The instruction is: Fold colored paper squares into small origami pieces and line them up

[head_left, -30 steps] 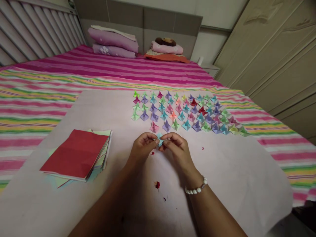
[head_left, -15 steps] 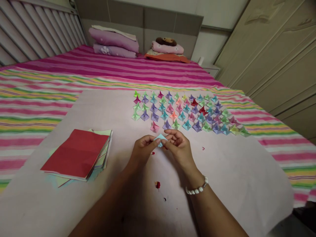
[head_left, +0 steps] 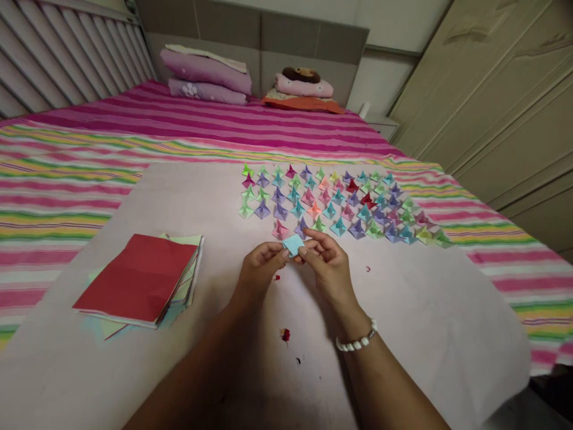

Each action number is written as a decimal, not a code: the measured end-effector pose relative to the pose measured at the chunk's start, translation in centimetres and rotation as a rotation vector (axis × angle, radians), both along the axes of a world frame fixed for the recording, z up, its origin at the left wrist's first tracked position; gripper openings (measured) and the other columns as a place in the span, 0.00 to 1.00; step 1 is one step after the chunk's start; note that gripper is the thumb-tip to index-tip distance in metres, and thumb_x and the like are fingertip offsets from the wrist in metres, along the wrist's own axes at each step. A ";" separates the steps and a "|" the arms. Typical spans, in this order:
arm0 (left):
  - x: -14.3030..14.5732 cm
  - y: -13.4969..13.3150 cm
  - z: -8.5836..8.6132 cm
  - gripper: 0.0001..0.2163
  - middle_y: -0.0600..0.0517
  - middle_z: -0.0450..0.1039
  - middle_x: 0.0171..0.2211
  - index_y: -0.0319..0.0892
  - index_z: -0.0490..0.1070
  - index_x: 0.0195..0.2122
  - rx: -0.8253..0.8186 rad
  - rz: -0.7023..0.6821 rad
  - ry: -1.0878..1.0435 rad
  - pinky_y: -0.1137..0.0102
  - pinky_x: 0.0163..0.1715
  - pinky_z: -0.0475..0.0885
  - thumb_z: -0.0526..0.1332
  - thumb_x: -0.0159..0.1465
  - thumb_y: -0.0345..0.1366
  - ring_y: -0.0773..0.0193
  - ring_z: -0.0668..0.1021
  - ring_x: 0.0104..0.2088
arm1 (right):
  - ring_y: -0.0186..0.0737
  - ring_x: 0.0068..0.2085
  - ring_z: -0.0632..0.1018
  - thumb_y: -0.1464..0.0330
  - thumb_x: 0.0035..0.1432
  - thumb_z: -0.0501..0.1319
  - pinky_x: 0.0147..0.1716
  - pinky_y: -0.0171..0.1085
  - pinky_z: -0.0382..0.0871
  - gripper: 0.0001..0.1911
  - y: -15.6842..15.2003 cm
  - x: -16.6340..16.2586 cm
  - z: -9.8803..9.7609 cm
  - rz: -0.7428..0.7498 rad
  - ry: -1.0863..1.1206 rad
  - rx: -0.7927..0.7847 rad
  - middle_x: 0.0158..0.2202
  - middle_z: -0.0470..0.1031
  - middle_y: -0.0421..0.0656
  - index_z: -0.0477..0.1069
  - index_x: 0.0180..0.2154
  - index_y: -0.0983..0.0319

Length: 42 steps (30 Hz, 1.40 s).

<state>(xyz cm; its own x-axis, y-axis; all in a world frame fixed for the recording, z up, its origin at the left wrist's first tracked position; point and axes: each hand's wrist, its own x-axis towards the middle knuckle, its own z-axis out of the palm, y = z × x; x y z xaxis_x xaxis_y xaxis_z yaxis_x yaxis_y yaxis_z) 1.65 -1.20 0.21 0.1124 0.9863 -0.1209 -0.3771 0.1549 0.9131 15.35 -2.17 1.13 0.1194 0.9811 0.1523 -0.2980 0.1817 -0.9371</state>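
Observation:
A small light-blue folded paper [head_left: 293, 245] is pinched between both hands, its flat face turned up toward me. My left hand [head_left: 261, 266] grips its left corner between thumb and bent fingers. At the right edge, my right hand [head_left: 327, 263] holds it by the thumb and fingers, the index finger reaching out past the far side. Just beyond the fingers stand rows of small folded paper shapes [head_left: 339, 227] in many colours, a pink one [head_left: 280, 230] and a purple one [head_left: 302, 228] being closest.
A stack of paper with a red sheet [head_left: 138, 278] on top lies to the left on the large pale sheet [head_left: 215, 370]. Red scraps [head_left: 285, 335] lie near my forearms. Striped bedding [head_left: 40, 197] surrounds the sheet; folded purple bedding [head_left: 206, 71] sits at the back.
The blue paper has shifted slightly away from me, and more of its face shows between the fingertips. My thumbs have moved apart from its middle to its edges.

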 end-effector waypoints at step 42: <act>-0.7 -0.3 0.6 0.10 0.54 0.72 0.24 0.41 0.75 0.35 0.067 -0.106 0.150 0.73 0.26 0.64 0.67 0.53 0.39 0.68 0.72 0.25 | 0.34 0.24 0.74 0.64 0.42 0.73 0.28 0.35 0.69 0.10 -0.3 0.1 0.5 0.091 0.001 -0.185 0.21 0.77 0.39 0.78 0.27 0.61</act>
<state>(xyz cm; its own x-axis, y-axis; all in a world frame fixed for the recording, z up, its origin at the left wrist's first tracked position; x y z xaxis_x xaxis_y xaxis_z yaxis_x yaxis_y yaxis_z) 0.94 -1.46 0.81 0.2015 0.9763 -0.0785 -0.2213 0.1235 0.9674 15.45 -2.44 1.63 0.0288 0.9991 -0.0318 -0.3058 -0.0215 -0.9518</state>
